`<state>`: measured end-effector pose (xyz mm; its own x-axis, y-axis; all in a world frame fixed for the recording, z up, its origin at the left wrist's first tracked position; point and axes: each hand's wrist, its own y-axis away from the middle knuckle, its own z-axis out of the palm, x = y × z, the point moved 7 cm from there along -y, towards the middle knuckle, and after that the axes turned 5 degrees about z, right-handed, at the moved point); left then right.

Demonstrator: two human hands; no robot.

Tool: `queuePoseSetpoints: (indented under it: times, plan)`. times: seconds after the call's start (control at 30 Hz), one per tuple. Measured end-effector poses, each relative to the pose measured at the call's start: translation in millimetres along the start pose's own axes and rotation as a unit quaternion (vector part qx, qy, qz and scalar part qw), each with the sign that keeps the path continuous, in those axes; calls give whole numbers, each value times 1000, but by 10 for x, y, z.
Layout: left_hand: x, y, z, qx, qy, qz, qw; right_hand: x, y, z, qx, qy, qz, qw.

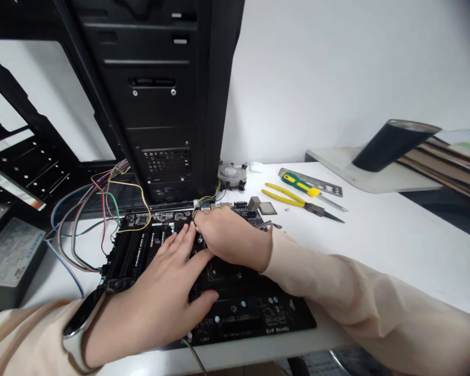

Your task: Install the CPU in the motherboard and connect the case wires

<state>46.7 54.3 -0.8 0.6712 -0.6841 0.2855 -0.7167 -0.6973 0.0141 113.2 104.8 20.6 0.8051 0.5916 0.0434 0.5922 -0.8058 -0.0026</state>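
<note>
**Head view**

1. The motherboard (250, 308) lies flat on the white surface (376, 240), outside the computer case (160, 104). The case stands open at 12 o'clock from the board.
2. The left hand (164, 292) rests palm down on the middle of the board. Its fingers are extended and spread, and they grip nothing. A wrist band (82, 313) sits on that arm.
3. The right hand (227, 240) crosses in from 3 o'clock and lies over the left fingertips. Its fingers are curled together at the board's 12 o'clock edge, where a thin wire bundle (208, 198) comes down from the case. The fingertips are hidden, so it cannot be told whether they pinch a plug.
4. Loose wires (82, 214) in several colours loop from the case to the board's 9 o'clock side.
5. Parts and tools lie apart from the board, between 1 and 2 o'clock:
   - 1 cooler (232, 176)
   - 1 processor chip (267, 209)
   - yellow pliers (293, 198)
   - a green-and-yellow screwdriver (301, 185)

**Progress, as judged**

- Wiring between the case and the board appears to be in hand.
- The board is not mounted in the case.
- The cooler and the chip are not on the board.
- The work therefore looks early, with most of the fitting outstanding.
</note>
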Motion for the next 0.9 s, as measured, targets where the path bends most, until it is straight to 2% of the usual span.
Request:
queuePoseSetpoints:
  times: [0.23, 0.43, 0.53, 0.7, 0.9]
  plan:
    - [-2, 1, 11, -6, -16, -19, 1000, 1, -10, -25, 8, 9, 2, 1000]
    - [-1, 5, 18, 11, -23, -5, 1000, -30, 13, 0, -21, 37, -24, 999]
    - [0, 5, 27, -3, -38, -6, 999, -26, 15, 6, -23, 37, -21, 999]
    - [6, -16, 33, -30, -54, -16, 998, -2, 9, 49, -36, 28, -4, 999]
    - [10, -29, 42, -43, -53, -19, 997, 45, 1, 51, -10, -7, 34, 999]
